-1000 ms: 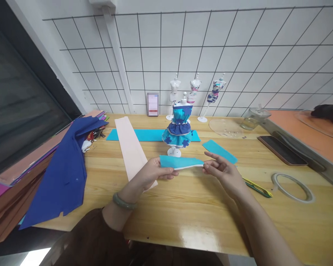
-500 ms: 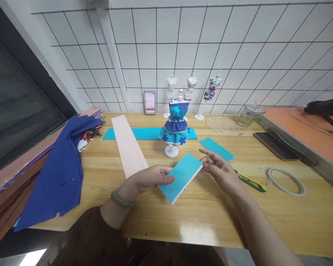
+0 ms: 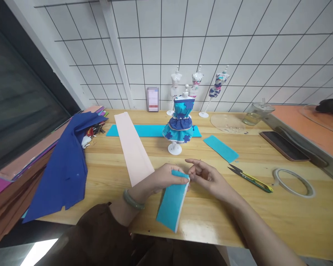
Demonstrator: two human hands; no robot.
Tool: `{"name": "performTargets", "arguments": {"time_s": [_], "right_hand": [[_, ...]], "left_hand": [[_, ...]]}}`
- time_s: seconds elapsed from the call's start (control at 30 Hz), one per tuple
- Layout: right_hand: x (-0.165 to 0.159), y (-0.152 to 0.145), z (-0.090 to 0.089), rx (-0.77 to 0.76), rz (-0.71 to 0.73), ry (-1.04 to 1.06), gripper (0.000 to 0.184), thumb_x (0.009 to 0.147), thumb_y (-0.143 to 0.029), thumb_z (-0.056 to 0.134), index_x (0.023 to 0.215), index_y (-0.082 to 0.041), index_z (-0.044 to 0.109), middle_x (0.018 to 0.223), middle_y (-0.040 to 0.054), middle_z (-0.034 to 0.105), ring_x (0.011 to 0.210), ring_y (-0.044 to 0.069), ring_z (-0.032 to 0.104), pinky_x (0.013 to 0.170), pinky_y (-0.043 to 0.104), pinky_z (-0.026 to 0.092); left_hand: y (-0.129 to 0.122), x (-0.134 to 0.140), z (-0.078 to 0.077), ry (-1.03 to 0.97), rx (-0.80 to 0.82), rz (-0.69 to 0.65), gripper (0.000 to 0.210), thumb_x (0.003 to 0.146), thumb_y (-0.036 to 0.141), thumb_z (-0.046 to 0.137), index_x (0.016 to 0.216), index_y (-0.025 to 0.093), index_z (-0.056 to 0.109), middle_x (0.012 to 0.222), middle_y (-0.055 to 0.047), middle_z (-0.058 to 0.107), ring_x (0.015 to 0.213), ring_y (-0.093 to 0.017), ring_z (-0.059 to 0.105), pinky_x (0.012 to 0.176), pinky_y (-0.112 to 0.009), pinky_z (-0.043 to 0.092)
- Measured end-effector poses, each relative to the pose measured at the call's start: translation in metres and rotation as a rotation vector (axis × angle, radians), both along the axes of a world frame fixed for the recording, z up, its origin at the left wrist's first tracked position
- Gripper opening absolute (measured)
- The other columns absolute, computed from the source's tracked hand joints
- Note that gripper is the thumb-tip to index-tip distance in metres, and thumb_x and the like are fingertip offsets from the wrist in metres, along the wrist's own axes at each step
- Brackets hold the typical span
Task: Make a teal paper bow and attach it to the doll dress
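A turquoise rectangle of crepe-like paper (image 3: 170, 207) hangs tilted above the table, with a white strip along its right edge. My left hand (image 3: 169, 176) grips its upper end, thumb on top. At the top right corner, my right hand (image 3: 204, 177) pinches the end of the white strip between thumb and index finger; its other fingers are loosely bent. Behind the hands stands a small dress form (image 3: 180, 122) in a blue and turquoise ruffled dress. To the right lie a smaller turquoise piece (image 3: 221, 148), thread snips (image 3: 251, 179) and a roll of white tape (image 3: 294, 183).
A pale pink strip (image 3: 133, 147) crosses a long turquoise strip (image 3: 150, 130). Dark blue sheets (image 3: 61, 166) lie at the left. Several small dress forms (image 3: 176, 85), a phone (image 3: 152, 99) and a lidded glass cup (image 3: 256, 113) stand at the back. A dark tablet-like slab (image 3: 284, 146) lies right.
The turquoise piece has swung from diagonal to nearly upright and come lower. My left hand has shifted up to its top corner; my right hand has moved left and slightly down. The view has shifted slightly.
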State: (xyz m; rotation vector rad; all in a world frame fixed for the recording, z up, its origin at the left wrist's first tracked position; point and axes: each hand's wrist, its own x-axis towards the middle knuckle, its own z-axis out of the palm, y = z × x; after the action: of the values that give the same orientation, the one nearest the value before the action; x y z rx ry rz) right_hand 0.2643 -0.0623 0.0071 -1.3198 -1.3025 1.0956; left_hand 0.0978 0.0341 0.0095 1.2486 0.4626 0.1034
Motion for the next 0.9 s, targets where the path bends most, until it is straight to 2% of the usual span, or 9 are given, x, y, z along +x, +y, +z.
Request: {"name": "performTargets", "arguments": {"time_s": [0.13,0.33,0.43,0.6,0.73,0.9], "right_hand": [[0.003,0.002,0.001,0.008,-0.059,0.029,0.040,0.081,-0.038,0.053,0.117,-0.021,0.047,0.076,0.0015,0.057,0.073,0.017,0.057,0.075,0.035,0.045],[-0.001,0.005,0.000,-0.004,-0.056,0.057,0.035,0.081,-0.039,0.055,0.111,-0.021,0.051,0.074,0.0004,0.058,0.071,0.016,0.059,0.075,0.033,0.045],[-0.006,0.006,-0.002,-0.018,-0.035,0.086,0.038,0.079,-0.042,0.057,0.110,-0.021,0.051,0.076,0.0009,0.058,0.069,0.016,0.060,0.075,0.035,0.047],[-0.008,0.007,-0.005,-0.026,-0.059,0.049,0.041,0.074,-0.044,0.061,0.106,-0.020,0.056,0.076,0.0019,0.058,0.069,0.016,0.059,0.071,0.034,0.048],[0.000,0.006,-0.006,-0.010,-0.205,0.028,0.038,0.072,-0.043,0.064,0.103,-0.020,0.059,0.079,0.0029,0.059,0.078,0.017,0.058,0.076,0.032,0.047],[0.010,0.006,-0.004,-0.032,-0.368,0.073,0.043,0.069,-0.045,0.066,0.103,-0.019,0.060,0.080,0.0033,0.059,0.070,0.015,0.055,0.068,0.029,0.046]], "left_hand": [[0.001,0.001,-0.002,0.000,-0.038,0.094,0.031,0.066,0.037,0.069,0.082,0.012,0.062,0.076,-0.009,0.067,0.071,-0.019,0.063,0.066,-0.032,0.049],[0.000,0.003,0.007,-0.026,-0.118,0.201,0.029,0.063,0.031,0.072,0.078,0.010,0.059,0.074,-0.010,0.067,0.068,-0.018,0.063,0.067,-0.032,0.049],[-0.002,0.004,0.008,-0.002,-0.116,0.165,0.029,0.062,0.029,0.073,0.077,0.010,0.057,0.069,-0.008,0.066,0.064,-0.017,0.063,0.064,-0.032,0.049],[-0.003,0.004,0.000,-0.039,-0.106,0.097,0.031,0.063,0.026,0.072,0.086,0.014,0.054,0.067,-0.005,0.065,0.065,-0.017,0.064,0.064,-0.031,0.049],[-0.001,0.002,-0.002,-0.069,-0.136,0.059,0.037,0.063,0.029,0.073,0.093,0.015,0.055,0.079,-0.006,0.064,0.071,-0.019,0.064,0.063,-0.030,0.050],[0.005,-0.001,0.002,-0.057,-0.133,0.052,0.044,0.060,0.028,0.075,0.097,0.014,0.057,0.085,-0.007,0.064,0.073,-0.019,0.063,0.065,-0.031,0.050]]}}
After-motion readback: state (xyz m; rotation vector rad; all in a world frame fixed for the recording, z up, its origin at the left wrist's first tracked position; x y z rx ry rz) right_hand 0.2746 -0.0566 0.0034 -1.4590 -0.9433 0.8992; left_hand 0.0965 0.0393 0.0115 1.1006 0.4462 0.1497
